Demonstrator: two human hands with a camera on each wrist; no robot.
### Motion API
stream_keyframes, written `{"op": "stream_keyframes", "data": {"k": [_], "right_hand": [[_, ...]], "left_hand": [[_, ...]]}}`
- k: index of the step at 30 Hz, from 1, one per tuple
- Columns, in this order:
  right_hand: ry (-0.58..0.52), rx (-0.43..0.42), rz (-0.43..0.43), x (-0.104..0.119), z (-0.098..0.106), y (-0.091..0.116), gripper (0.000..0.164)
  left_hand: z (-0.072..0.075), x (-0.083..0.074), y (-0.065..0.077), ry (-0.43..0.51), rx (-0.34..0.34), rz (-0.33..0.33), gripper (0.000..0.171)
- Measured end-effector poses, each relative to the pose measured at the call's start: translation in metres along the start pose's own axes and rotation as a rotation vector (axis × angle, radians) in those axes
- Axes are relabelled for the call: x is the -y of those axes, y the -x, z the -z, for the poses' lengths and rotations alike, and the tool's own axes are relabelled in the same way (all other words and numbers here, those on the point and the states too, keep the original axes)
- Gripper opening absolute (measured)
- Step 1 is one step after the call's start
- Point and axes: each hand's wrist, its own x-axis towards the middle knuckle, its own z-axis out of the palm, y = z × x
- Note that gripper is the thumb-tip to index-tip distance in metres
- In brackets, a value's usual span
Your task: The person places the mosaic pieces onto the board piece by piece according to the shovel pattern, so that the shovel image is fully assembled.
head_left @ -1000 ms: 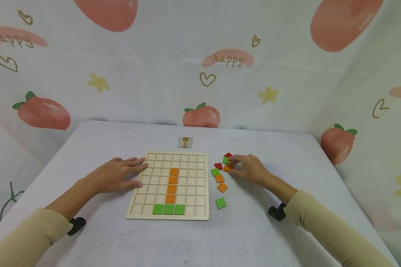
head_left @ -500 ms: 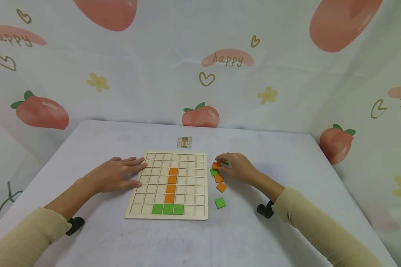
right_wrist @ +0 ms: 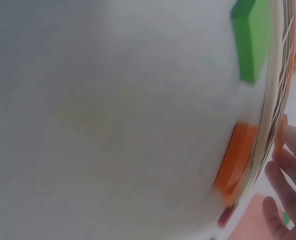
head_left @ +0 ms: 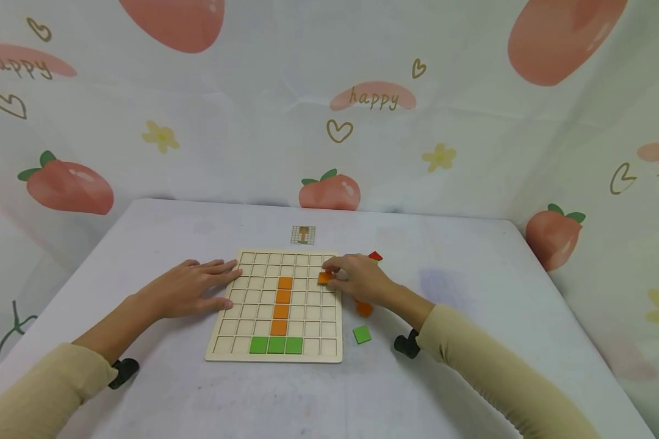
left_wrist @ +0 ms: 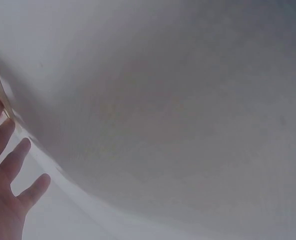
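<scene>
A pale wooden grid board (head_left: pixel 324 329) lies on the white table, bearing a column of orange square tiles (head_left: pixel 282 297) above a row of green square tiles (head_left: pixel 276 345). My left hand (head_left: pixel 189 289) rests at the board's left edge, fingers straight and spread; the left wrist view shows its fingertips touching the rim. Over the board's right side, my right hand (head_left: pixel 362 277) pinches an orange tile (head_left: pixel 324 278) between thumb and fingers. In the right wrist view the pinched orange tile (right_wrist: pixel 281 134) shows beyond the board's edge.
Right of the board lie loose tiles: a green tile (head_left: pixel 362 334), an orange tile (head_left: pixel 365 309) and a red piece (head_left: pixel 375 256), others partly hidden by the right hand. A small printed pattern card (head_left: pixel 304 235) lies behind the board. A patterned cloth (head_left: pixel 252 122) hangs at the back.
My right hand took an orange tile from the loose pieces and carried it left, over the board's right columns. The left hand has stayed in place.
</scene>
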Motion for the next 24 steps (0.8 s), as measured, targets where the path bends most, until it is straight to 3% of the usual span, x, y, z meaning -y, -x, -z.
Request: {"op": "stream_keyframes", "data": {"k": [10, 18, 24], "right_hand": [[-0.035, 0.039, 0.063, 0.014, -0.014, -0.017, 0.033], [0.033, -0.007, 0.152, 0.020, -0.019, -0.020, 0.030], [0.057, -0.013, 0.167, 0.023, -0.022, -0.022, 0.031]], "left_hand": [[0.001, -0.001, 0.000, 0.008, -0.009, -0.007, 0.069], [-0.001, 0.001, 0.000, 0.007, -0.013, -0.005, 0.069], [-0.002, 0.001, 0.000, 0.001, -0.012, -0.001, 0.070]]}}
